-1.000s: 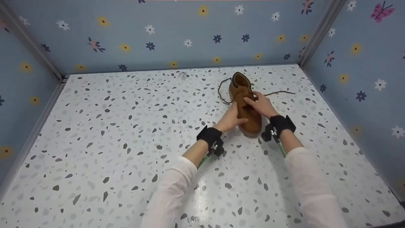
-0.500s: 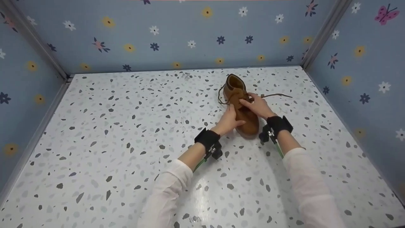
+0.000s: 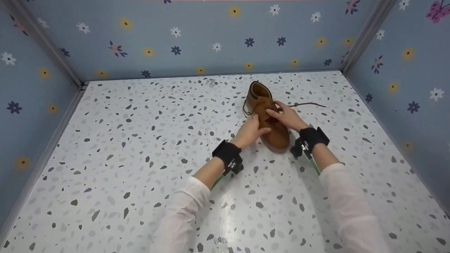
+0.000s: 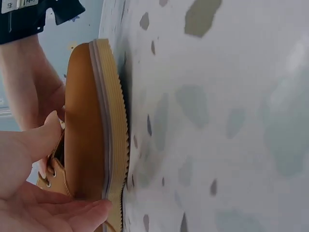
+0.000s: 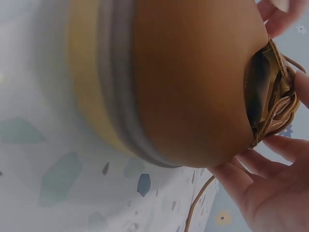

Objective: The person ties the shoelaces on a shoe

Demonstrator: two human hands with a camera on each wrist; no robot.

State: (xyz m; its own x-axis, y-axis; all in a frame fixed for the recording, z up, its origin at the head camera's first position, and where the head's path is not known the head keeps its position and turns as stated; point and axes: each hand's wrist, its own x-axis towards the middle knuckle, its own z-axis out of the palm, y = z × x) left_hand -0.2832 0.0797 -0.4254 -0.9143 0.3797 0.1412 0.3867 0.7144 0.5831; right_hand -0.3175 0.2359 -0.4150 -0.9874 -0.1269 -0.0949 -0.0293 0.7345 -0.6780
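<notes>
Both hands were on this brown shoe [image 3: 276, 137].
It sat sole-down on the speckled white surface [image 3: 140, 175], far-right area, toe toward the person. Left hand [image 3: 248, 131] held the side, fingers along it, thumb spread over the top. Right hand [image 3: 290, 118] had thumb and fingers around the lacing edge, can't tell if they pinched the lace [image 3: 309, 103] too.

white speckled surface [image 3: 116, 140] | blue flowered walls [image 3: 197, 45] | pink butterfly print [image 3: 438, 13]
</notes>
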